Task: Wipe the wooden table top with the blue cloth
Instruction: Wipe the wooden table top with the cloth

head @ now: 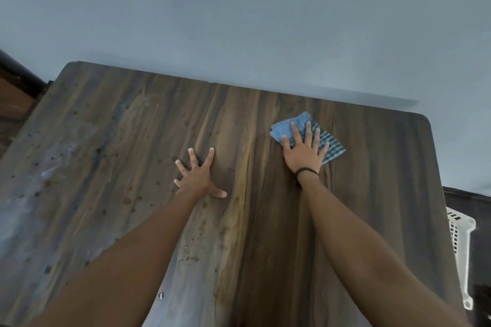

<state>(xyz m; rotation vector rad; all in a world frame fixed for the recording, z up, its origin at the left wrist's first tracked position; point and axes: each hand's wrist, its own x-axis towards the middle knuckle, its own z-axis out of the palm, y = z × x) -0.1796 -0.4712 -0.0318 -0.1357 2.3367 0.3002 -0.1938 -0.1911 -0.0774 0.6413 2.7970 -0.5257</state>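
Right hand (303,152) flat on blue cloth (288,127)

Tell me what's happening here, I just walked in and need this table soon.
A person is wiping the dark wooden table top. Their right hand presses flat on a folded blue checked cloth near the far right corner. The left hand rests spread on bare wood. Spots and droplets cover the left side.
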